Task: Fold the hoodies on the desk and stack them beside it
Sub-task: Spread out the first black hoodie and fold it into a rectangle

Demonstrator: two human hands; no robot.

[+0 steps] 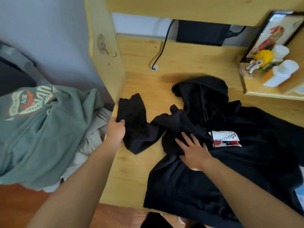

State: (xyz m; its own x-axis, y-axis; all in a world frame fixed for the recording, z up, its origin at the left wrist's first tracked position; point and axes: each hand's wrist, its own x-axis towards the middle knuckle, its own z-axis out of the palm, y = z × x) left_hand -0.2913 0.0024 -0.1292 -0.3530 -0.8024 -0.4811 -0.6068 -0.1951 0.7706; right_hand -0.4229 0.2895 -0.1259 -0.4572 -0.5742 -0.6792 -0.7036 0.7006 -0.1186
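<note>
A black hoodie (246,170) lies spread on the wooden desk (136,170), hood toward the back, with a white "Warnings" patch on its chest. One sleeve (136,127) stretches left toward the desk's edge. My left hand (116,130) grips that sleeve near its cuff. My right hand (194,150) rests flat with fingers spread on the hoodie's shoulder, beside the patch. To the left of the desk, a green hoodie (44,135) with a printed emblem lies on top of a pile with a beige garment (95,135) under it.
A black box (200,32) with cables stands at the desk's back. A side shelf (269,92) on the right holds a framed picture (271,33), a small figurine (258,60) and white bottles (284,71). A hook (107,48) hangs on the desk's left panel.
</note>
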